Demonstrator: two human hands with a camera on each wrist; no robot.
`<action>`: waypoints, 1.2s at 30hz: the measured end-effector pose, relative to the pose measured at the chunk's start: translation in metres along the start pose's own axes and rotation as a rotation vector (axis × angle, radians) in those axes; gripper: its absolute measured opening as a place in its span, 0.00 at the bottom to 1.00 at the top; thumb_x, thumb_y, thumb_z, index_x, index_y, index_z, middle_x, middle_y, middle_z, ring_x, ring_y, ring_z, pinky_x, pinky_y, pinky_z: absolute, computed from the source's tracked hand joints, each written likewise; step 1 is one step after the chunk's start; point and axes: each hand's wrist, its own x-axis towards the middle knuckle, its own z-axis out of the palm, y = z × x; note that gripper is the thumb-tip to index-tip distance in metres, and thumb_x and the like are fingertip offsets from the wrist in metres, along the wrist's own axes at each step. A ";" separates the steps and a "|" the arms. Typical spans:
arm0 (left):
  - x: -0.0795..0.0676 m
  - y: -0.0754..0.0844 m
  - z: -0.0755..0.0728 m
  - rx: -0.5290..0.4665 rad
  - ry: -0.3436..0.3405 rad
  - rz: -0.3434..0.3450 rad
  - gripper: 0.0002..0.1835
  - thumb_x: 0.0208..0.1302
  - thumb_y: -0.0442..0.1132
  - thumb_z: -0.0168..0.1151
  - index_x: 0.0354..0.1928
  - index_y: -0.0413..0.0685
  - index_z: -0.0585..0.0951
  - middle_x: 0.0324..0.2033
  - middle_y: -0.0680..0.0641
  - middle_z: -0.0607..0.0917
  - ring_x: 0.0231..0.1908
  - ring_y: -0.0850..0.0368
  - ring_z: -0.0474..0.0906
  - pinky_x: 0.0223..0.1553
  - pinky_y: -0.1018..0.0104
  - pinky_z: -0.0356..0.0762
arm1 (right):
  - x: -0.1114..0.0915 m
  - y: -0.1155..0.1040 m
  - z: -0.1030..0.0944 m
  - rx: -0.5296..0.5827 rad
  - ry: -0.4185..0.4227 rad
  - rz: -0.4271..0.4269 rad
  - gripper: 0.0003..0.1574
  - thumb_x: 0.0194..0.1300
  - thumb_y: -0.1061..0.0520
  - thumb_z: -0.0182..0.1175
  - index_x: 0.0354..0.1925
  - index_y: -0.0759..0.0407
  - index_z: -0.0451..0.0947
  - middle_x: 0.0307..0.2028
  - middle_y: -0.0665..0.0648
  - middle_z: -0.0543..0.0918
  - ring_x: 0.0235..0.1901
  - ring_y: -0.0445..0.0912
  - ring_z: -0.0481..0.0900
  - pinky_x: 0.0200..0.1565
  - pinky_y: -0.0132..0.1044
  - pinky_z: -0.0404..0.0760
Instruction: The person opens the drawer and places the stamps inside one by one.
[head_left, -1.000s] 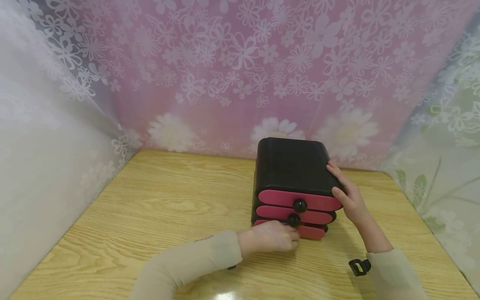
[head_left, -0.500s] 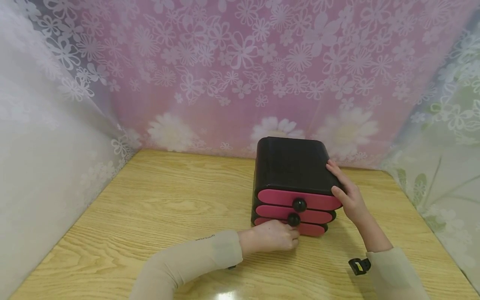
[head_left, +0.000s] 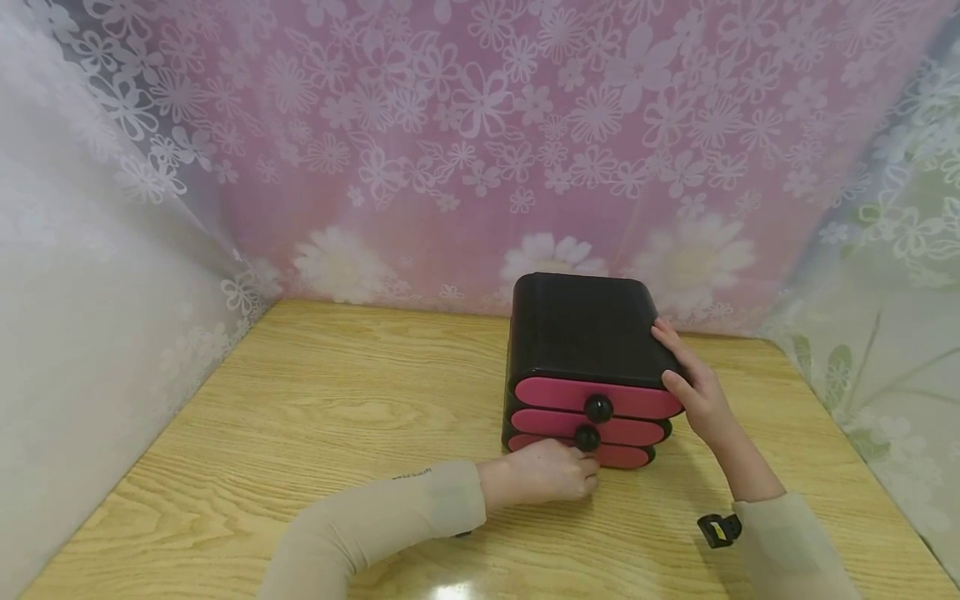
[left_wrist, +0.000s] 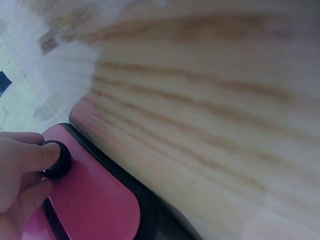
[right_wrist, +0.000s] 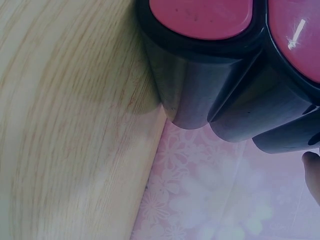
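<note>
A small black drawer cabinet (head_left: 588, 325) with three pink drawer fronts stands on the table. My left hand (head_left: 551, 471) is at the bottom drawer (head_left: 626, 457), whose front sits flush with its black frame. In the left wrist view, thumb and fingers pinch that drawer's round black knob (left_wrist: 62, 162). The head view hides this knob behind the hand. The middle knob (head_left: 587, 437) and top knob (head_left: 598, 408) are in sight. My right hand (head_left: 697, 387) rests on the cabinet's upper right side with fingers extended; only a fingertip (right_wrist: 312, 172) shows in the right wrist view.
The table (head_left: 360, 400) has a light wood-grain top. A pink flowered curtain (head_left: 450, 150) hangs right behind it, close to the cabinet's back. Pale curtains (head_left: 97, 292) flank both sides. A black clip (head_left: 720, 530) sticks out at the right sleeve.
The bottom drawer has slid inward, from sticking out slightly to flush with its frame, with my left hand at its knob. My right hand has kept its place on the cabinet.
</note>
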 end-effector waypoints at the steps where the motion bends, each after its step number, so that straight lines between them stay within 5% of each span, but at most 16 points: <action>1: 0.000 0.000 0.000 -0.002 0.001 -0.001 0.08 0.61 0.41 0.47 0.35 0.61 0.77 0.37 0.61 0.76 0.35 0.66 0.71 0.25 0.79 0.69 | 0.000 0.000 0.000 -0.001 0.000 0.000 0.29 0.64 0.62 0.45 0.62 0.68 0.57 0.65 0.55 0.55 0.65 0.47 0.46 0.58 0.25 0.51; 13: 0.001 0.000 -0.003 -0.066 -0.065 -0.023 0.06 0.63 0.41 0.49 0.36 0.60 0.76 0.37 0.61 0.74 0.35 0.68 0.69 0.25 0.79 0.69 | -0.001 0.002 -0.001 0.002 -0.030 -0.004 0.28 0.65 0.63 0.44 0.62 0.70 0.55 0.65 0.59 0.53 0.65 0.47 0.44 0.59 0.26 0.49; 20: -0.009 -0.001 -0.007 -0.232 -0.064 -0.079 0.09 0.61 0.39 0.51 0.41 0.59 0.77 0.45 0.60 0.74 0.40 0.66 0.70 0.26 0.78 0.69 | 0.001 0.003 0.001 0.013 -0.041 -0.008 0.29 0.65 0.63 0.44 0.62 0.69 0.55 0.65 0.61 0.52 0.65 0.46 0.44 0.59 0.26 0.49; 28: -0.041 -0.009 -0.015 -0.337 0.138 -0.164 0.09 0.62 0.42 0.52 0.41 0.54 0.79 0.48 0.55 0.77 0.49 0.64 0.70 0.41 0.76 0.72 | 0.003 0.004 -0.003 -0.051 -0.061 -0.027 0.28 0.66 0.64 0.42 0.62 0.71 0.53 0.65 0.62 0.51 0.65 0.47 0.44 0.59 0.26 0.48; 36: -0.091 -0.028 -0.024 -0.404 0.296 -0.358 0.18 0.55 0.48 0.60 0.42 0.43 0.79 0.43 0.47 0.79 0.45 0.57 0.74 0.47 0.70 0.70 | -0.006 -0.007 -0.010 -0.246 0.022 0.032 0.32 0.63 0.61 0.49 0.64 0.63 0.55 0.65 0.51 0.54 0.65 0.44 0.45 0.60 0.31 0.48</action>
